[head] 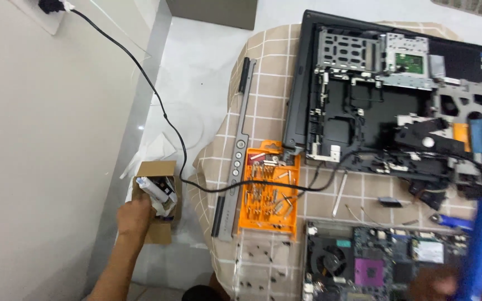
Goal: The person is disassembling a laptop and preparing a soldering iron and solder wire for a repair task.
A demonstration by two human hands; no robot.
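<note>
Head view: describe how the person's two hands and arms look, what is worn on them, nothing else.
Both are bare. The left hand and its forearm show no sleeve, glove, watch or ring in view. The right hand sits at the bottom edge, blurred and partly cut off; no glove or sleeve shows there, and finer detail such as rings cannot be told. No markings are visible on either.

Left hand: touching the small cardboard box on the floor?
Touching. Head view shows the left hand against the open edge of the cardboard box, with no gap between them.
</note>
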